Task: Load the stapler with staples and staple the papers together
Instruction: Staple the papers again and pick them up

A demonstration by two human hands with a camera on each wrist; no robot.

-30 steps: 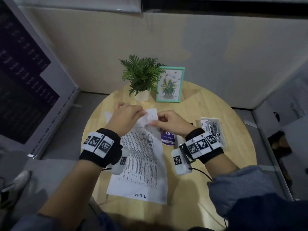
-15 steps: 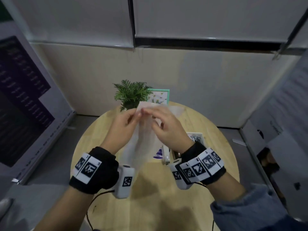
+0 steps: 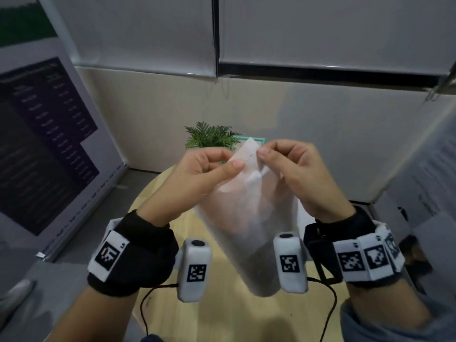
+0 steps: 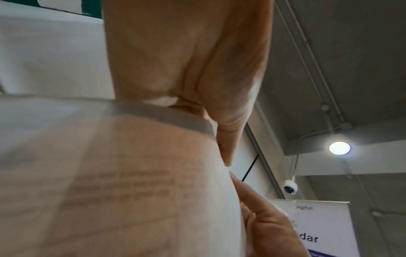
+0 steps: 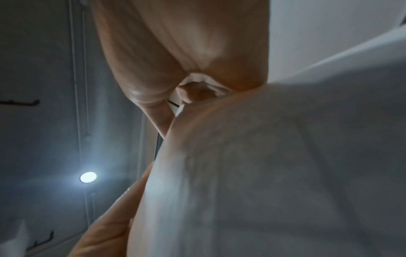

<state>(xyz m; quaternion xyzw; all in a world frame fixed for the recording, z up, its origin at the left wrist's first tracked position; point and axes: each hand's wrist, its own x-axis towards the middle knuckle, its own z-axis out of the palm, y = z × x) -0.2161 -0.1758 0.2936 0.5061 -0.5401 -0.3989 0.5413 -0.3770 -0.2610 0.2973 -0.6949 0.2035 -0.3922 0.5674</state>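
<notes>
The papers (image 3: 249, 218) are motion-blurred, their print unreadable, and they hide the surface's (image 3: 177, 223) middle; a framed picture (image 3: 246, 138) shows only its top edge.

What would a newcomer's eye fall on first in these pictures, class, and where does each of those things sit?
First, the papers held up in mid-air at the centre of the head view, hanging blurred above the round wooden table. The left hand and right hand pinch the top corner between them, each wrist wearing a black band with coded tags. Behind the corner a green potted plant peeks out.
</notes>
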